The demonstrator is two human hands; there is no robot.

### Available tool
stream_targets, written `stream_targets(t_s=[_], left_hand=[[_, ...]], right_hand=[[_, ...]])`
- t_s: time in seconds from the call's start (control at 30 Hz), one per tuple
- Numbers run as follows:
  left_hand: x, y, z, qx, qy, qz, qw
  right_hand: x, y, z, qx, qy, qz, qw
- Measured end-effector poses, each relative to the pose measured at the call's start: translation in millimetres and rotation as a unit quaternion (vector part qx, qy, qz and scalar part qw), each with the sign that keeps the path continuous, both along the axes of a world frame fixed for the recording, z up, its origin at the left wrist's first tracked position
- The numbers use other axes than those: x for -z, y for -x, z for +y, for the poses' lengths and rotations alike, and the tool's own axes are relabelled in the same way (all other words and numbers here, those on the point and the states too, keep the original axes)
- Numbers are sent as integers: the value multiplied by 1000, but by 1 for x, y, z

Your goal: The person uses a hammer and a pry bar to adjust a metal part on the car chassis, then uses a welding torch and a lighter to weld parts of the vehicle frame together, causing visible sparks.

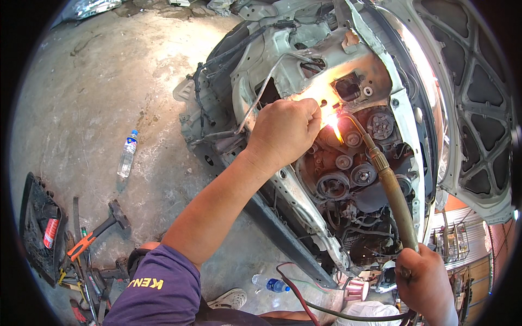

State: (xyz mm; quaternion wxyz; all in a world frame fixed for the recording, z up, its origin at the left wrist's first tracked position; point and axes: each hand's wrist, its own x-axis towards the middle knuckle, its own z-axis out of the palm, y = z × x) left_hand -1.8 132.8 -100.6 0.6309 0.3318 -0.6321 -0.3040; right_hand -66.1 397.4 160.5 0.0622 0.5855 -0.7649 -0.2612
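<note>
My right hand (427,282) grips the lower end of a brass-coloured gas welding torch (396,201). Its thin bent tip reaches up to the left, with a bright flame (333,118) burning at the end. Close beside the flame is my left hand (285,130), fingers pinched together; whatever they hold is hidden by the hand and the glare. Both hands are over the opened front of a car. Flame light glows on the pale metal body panel (321,87) there. Below the flame lie several engine pulleys (333,186).
Hoses (353,314) trail near my right hand. The raised hood (473,98) stands at the right. On the concrete floor are a water bottle (128,155), a second bottle (270,283), a hammer (100,231), several hand tools, and a black tray (31,239) with a red can (50,232).
</note>
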Motion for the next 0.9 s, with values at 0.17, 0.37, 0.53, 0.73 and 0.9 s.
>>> stream_targets(t_s=[0.17, 0.37, 0.53, 0.73, 0.9], left_hand=[[1, 0, 0, 5, -4, 14, 1000], [1, -1, 0, 14, -14, 16, 1000], [0, -3, 0, 22, -24, 22, 999], [-1, -1, 1, 11, -21, 27, 999], [1, 2, 0, 13, -27, 35, 999]], right_hand=[[-1, 2, 2, -4, 2, -10, 1000], [-1, 1, 1, 17, 5, -24, 1000], [-2, 6, 2, -4, 1, -37, 999], [-3, 4, 4, 6, 6, -37, 999], [-4, -1, 3, 14, -1, -40, 999]])
